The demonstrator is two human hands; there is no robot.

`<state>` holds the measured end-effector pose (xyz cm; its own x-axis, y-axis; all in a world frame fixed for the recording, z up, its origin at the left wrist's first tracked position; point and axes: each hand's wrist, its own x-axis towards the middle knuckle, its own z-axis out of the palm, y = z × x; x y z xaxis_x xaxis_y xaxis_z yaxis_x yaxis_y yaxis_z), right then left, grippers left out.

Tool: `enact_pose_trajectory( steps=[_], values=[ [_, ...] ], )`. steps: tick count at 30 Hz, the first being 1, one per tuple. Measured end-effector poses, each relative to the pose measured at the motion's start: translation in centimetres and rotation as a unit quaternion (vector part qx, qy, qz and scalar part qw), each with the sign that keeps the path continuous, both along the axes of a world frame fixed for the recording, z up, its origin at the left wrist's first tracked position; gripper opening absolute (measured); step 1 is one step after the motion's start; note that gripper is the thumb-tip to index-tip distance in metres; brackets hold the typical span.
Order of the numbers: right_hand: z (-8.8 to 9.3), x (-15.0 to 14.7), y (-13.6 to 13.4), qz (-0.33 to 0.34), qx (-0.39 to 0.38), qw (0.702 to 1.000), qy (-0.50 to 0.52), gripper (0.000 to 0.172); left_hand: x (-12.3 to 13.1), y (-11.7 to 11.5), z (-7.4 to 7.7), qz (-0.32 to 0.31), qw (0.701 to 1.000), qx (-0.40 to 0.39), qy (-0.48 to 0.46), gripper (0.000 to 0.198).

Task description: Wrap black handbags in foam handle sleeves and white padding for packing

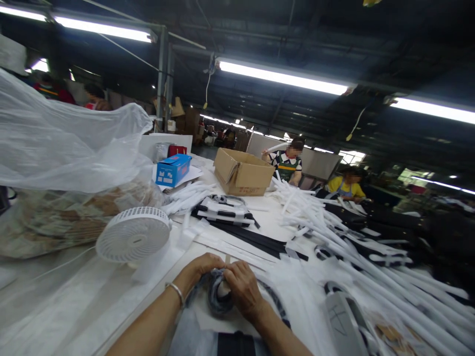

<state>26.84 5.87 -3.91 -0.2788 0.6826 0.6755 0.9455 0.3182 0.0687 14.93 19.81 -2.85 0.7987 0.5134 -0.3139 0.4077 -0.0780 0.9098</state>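
Note:
My left hand and my right hand meet at the near edge of the white table. Both are closed on a rolled dark grey strap that loops between them. A thin bangle circles my left wrist. A pale strip end sticks up between my fingertips. Flat black straps and white strips lie just beyond my hands.
A small white fan stands left of my hands. A big clear plastic bag fills the left. A blue box and an open cardboard box sit further back. White wrapped strips pile at the right. Two people work across the table.

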Motion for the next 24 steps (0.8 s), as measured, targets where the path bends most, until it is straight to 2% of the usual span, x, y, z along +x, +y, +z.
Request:
enact_pose_trajectory(
  steps=[4, 8, 11, 17, 21, 23, 24],
  values=[
    [-0.5, 0.4, -0.1, 0.013, -0.013, 1.000, 0.022, 0.018, 0.6, 0.1, -0.2, 0.024, 0.994, 0.089, 0.064, 0.028],
    [-0.8, 1.0, -0.2, 0.007, -0.107, 0.992, 0.072, 0.016, 0.5, -0.9, 0.0, 0.070, 0.974, 0.189, 0.104, 0.030],
    [-0.9, 1.1, -0.2, -0.017, -0.162, 0.982, 0.099, 0.017, 0.0, -1.8, 0.2, 0.088, 0.962, 0.233, 0.113, 0.028],
    [-0.4, 0.5, 0.6, -0.080, -0.233, 0.953, 0.178, 0.013, -0.5, -2.2, 0.2, 0.082, 0.959, 0.249, 0.108, 0.024],
    [-0.3, 0.5, 2.0, -0.133, -0.270, 0.918, 0.257, 0.011, -0.6, -2.3, 0.0, 0.082, 0.959, 0.249, 0.108, 0.024],
    [-0.4, 0.6, 2.7, -0.160, -0.279, 0.900, 0.293, 0.003, -0.6, -2.4, -0.1, 0.082, 0.959, 0.247, 0.113, 0.024],
    [-0.5, 0.5, 2.9, -0.173, -0.280, 0.893, 0.308, 0.006, -0.6, -2.4, -0.2, 0.082, 0.959, 0.246, 0.116, 0.024]
  ],
)
